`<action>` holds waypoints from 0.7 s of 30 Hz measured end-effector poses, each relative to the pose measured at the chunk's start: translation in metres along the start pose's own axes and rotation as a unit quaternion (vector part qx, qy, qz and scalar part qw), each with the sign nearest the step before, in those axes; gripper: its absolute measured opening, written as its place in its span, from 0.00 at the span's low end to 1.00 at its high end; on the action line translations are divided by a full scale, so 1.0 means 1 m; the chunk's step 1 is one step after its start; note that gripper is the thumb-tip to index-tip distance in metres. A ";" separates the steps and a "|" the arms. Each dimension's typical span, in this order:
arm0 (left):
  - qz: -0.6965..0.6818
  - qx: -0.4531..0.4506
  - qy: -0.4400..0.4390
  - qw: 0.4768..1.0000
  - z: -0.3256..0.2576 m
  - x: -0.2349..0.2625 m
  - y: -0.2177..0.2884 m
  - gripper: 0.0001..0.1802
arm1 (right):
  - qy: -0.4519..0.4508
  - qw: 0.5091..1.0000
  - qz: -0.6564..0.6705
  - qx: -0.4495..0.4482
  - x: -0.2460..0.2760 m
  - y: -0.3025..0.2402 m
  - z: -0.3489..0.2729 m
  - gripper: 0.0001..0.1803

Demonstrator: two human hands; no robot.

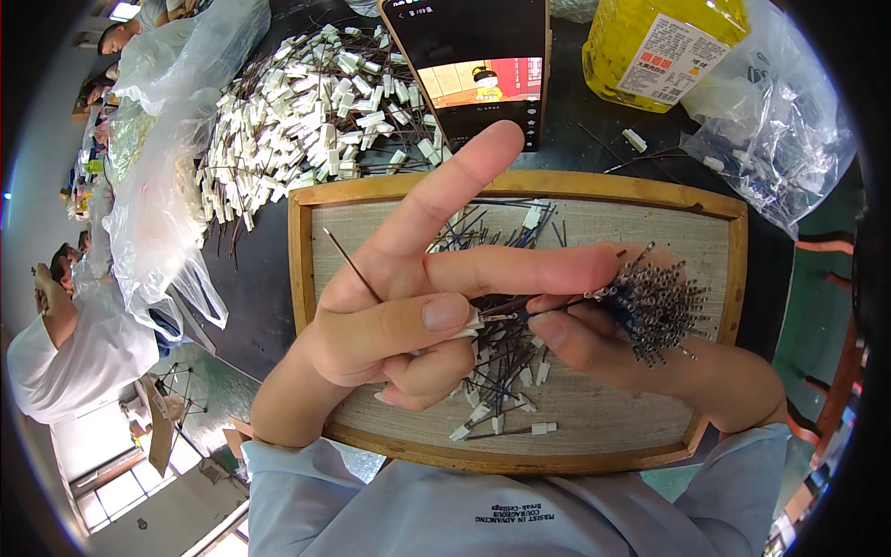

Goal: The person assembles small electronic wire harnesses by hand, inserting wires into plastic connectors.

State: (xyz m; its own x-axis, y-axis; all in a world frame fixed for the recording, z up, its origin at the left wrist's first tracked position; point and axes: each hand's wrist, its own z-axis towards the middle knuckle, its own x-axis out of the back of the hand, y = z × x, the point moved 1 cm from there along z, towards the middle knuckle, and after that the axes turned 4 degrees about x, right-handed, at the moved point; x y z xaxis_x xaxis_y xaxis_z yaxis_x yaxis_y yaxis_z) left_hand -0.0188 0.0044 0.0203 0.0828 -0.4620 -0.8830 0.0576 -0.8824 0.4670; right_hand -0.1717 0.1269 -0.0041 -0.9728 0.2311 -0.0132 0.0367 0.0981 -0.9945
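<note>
My left hand (pixel 394 320) is closed, pinching a small white plastic connector (pixel 472 325) between thumb and curled fingers. Its index and middle fingers stretch out, the middle one reaching across toward my right hand. From behind the left thumb a thin dark wire (pixel 351 263) sticks out. My right hand (pixel 594 353) grips a thick bundle of dark wires (pixel 657 311) with bare metal terminals at their ends. Between its thumb and finger, one wire's metal terminal (pixel 501 317) points at the connector; whether its tip is inside is hidden. Both hands hover over a wood-framed tray (pixel 520 184).
Wired white connectors (pixel 506 395) lie loose in the tray. Behind it are a large heap of white connectors (pixel 316 111), a propped phone (pixel 478 102), a yellow-filled plastic jug (pixel 650 56) and a clear plastic bag (pixel 775 121). Another person (pixel 74 353) sits at the left.
</note>
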 end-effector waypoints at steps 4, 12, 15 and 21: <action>0.024 0.003 0.009 1.000 0.000 0.000 -0.002 0.44 | 0.006 0.997 -0.022 0.075 -0.002 0.009 -0.002 0.09; 0.021 -0.004 0.014 1.000 0.001 -0.001 0.000 0.44 | 0.016 1.000 -0.005 -0.016 0.000 0.000 -0.003 0.14; 0.015 0.008 0.014 1.000 0.001 -0.001 0.000 0.44 | 0.015 1.000 -0.009 -0.006 0.001 0.001 -0.004 0.16; -0.014 0.007 0.000 1.000 0.001 0.001 0.001 0.45 | 0.015 0.996 -0.071 0.056 0.002 0.005 -0.004 0.18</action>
State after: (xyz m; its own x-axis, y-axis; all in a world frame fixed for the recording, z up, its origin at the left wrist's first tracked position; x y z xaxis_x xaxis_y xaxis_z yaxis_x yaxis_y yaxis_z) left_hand -0.0200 0.0031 0.0201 0.0805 -0.4365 -0.8961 0.0451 -0.8965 0.4408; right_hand -0.1721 0.1318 -0.0082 -0.9590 0.2521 0.1298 -0.1280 0.0235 -0.9915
